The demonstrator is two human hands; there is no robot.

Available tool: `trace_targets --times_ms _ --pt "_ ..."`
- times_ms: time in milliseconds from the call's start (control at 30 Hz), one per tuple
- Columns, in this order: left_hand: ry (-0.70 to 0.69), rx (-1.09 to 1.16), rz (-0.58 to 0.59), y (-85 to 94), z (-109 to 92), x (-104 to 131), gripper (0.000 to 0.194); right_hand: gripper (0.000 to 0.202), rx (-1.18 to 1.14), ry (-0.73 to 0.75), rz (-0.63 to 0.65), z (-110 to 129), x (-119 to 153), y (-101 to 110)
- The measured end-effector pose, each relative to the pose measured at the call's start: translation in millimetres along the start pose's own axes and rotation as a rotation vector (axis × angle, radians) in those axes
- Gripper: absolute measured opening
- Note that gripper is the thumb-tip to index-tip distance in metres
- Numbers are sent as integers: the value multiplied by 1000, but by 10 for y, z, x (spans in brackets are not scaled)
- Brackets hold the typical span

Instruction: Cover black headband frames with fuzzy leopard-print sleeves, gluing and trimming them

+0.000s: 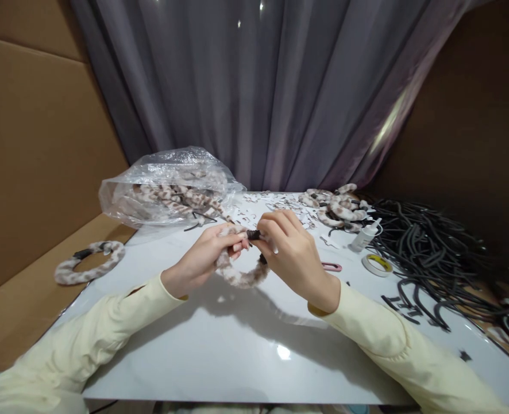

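Observation:
Both of my hands hold one headband covered in fuzzy beige-and-white spotted fabric, above the middle of the white table. My left hand grips the fabric-covered part near one end. My right hand pinches the dark bare tip of the band between thumb and fingers. The lower curve of the headband hangs below my hands.
A clear plastic bag of spotted fabric covers lies at the back left. A finished headband rests on the cardboard at left. Covered headbands, a glue bottle, a tape roll, a pink tool and a heap of black bare headbands are at right.

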State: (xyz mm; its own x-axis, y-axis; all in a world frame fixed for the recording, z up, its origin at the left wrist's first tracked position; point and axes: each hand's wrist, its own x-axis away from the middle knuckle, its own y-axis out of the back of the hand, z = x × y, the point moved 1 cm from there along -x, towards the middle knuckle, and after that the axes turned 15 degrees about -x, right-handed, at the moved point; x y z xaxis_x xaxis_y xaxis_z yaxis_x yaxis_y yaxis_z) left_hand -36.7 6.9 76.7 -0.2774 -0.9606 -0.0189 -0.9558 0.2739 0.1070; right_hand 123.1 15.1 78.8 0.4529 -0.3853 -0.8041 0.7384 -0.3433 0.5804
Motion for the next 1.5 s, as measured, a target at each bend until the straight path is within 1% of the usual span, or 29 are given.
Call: trace_targets --times_ms 100,167,300,400,467,533,600,667,767,867,933,1000,1067,1167,1267,1400,1500 --pt "84 199 11 23 28 -50 11 14 61 84 -47 28 3 -6" --pt "125 294 7 48 41 -74 10 17 97 93 -29 54 17 -11" --pt "205 424 18 67 41 -72 11 20 142 18 88 94 67 -77" --pt "217 420 25 40 22 -39 8 25 149 -28 115 87 105 -155" --pt "194 362 40 13 4 -18 7 29 134 -42 114 73 112 -182" --pt "119 239 32 -5 -14 -3 9 30 85 -66 134 64 102 -171" --pt "17 37 -11 -12 -23 10 12 29 10 -106 183 65 83 -128" --pt "-62 -209 -81 -13 -13 27 14 27 -68 -137 237 72 66 -75" --pt "-203 -555 -191 -10 32 52 10 24 -155 -133 290 83 60 -19" --pt "-393 -825 -201 -7 85 58 5 30 -181 -91 305 90 68 -3" --pt "-448 -939 -190 9 106 47 4 34 -164 -87 338 94 69 -3" --pt "-445 -982 -179 35 102 31 2 35 -124 -109 392 96 64 2" --pt "-423 -965 -142 60 78 19 5 34 -101 -143 419 93 53 16" --pt "-402 -907 -88 77 32 16 11 30 -151 -198 382 75 37 43" --pt "-379 -866 -71 70 12 17 12 21 -235 -228 326 41 27 57" --pt "-348 -841 -45 48 27 16 11 19 -374 -234 307 -14 -6 59" --pt "-343 -854 -41 43 42 19 10 17 -471 -310 304 -64 -55 58"
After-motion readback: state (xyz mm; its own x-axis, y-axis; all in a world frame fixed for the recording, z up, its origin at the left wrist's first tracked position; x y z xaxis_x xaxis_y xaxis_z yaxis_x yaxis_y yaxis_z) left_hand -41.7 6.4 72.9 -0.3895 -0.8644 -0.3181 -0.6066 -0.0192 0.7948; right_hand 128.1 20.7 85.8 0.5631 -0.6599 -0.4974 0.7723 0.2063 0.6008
